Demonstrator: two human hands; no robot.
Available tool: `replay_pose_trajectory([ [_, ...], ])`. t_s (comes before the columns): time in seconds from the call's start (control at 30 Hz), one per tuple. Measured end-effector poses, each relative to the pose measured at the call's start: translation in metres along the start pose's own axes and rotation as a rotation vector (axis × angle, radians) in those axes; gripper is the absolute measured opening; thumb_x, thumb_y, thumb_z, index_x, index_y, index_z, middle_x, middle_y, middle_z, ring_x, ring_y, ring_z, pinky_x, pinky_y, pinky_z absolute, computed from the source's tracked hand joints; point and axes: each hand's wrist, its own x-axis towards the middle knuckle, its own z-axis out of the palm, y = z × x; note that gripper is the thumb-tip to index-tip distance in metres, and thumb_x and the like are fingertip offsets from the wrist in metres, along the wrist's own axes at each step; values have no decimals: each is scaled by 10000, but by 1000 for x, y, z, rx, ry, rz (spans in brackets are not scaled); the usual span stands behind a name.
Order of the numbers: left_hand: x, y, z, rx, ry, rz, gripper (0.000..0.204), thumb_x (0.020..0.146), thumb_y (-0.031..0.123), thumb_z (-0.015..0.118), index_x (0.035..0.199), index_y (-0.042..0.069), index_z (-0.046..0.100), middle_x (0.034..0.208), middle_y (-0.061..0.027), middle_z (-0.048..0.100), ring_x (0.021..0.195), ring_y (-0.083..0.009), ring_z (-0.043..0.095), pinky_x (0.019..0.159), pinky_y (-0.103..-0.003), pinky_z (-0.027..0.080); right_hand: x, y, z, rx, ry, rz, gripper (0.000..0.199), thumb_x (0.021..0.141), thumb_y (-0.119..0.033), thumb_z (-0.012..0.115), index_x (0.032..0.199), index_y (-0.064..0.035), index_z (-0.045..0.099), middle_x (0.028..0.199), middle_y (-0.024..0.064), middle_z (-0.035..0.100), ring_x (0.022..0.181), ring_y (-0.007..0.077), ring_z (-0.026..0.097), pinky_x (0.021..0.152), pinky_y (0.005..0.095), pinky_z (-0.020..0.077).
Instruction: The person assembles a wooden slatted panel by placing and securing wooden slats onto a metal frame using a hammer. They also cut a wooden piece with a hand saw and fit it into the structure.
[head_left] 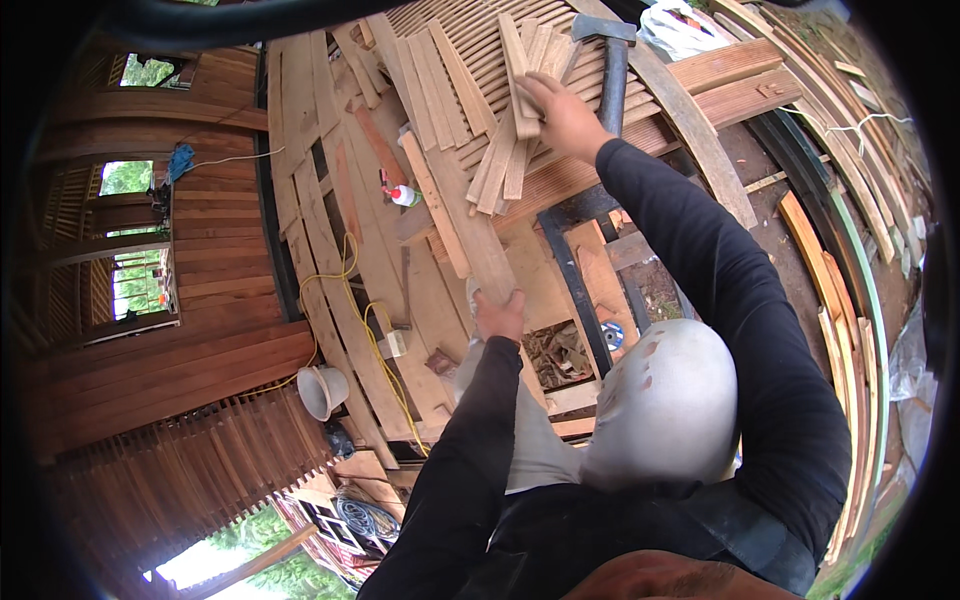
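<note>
Timber fills a half-built wooden structure, with loose boards (330, 230) spread across the floor around one long plank (470, 225), which runs lengthwise from the person's body away toward a slatted panel (480, 40). The left hand (500, 315) is closed around the plank's near end. The right hand (560, 110) presses flat, fingers curled over, on a fanned bundle of thin wooden slats (515, 125) lying across the plank's far end, their long axes pointing mostly away from the person. A hammer (612, 70) lies just right of the slats, head away. A yellow cord (365, 320) trails left of the plank, near a white bucket (322, 390).
</note>
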Motion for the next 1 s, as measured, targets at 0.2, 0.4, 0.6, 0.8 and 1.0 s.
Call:
replay_pose_trajectory([
  [0.2,-1,-19,-4,-30,30,-26,687,735,361,764,1220,-43,494,1058,-279,697,1019,-421,681,925,-452,519,-67,-41,41,228,-243,584,364,888,-244,667,1125,27,610,964,250,680,937,422,664,824,478,522],
  [0.4,-7,27,-12,105,-24,-89,699,737,372,758,1227,-46,487,1061,-296,690,1032,-433,672,918,-454,522,-69,-37,69,331,-556,451,334,884,-253,667,1026,49,648,885,254,697,872,405,687,775,463,526],
  [0.6,-7,8,-19,124,10,-106,683,754,376,756,1241,-31,502,1100,-265,690,1048,-409,675,918,-445,526,-86,-56,38,253,-608,466,194,901,-181,638,866,4,682,802,172,696,725,340,676,693,404,525],
  [0.8,-2,5,-15,113,-58,-124,740,750,409,759,1242,-58,461,1072,-290,684,1013,-437,675,900,-462,531,-159,-38,19,696,-522,790,173,957,-154,650,894,3,612,689,74,635,629,127,626,574,310,495],
  [1.0,0,3,-20,-28,-99,-94,776,758,398,775,1259,-84,431,1073,-314,672,1007,-457,670,897,-471,528,-59,-48,19,93,-463,276,230,858,-38,635,1075,1,570,874,126,653,754,251,669,690,348,548],
])
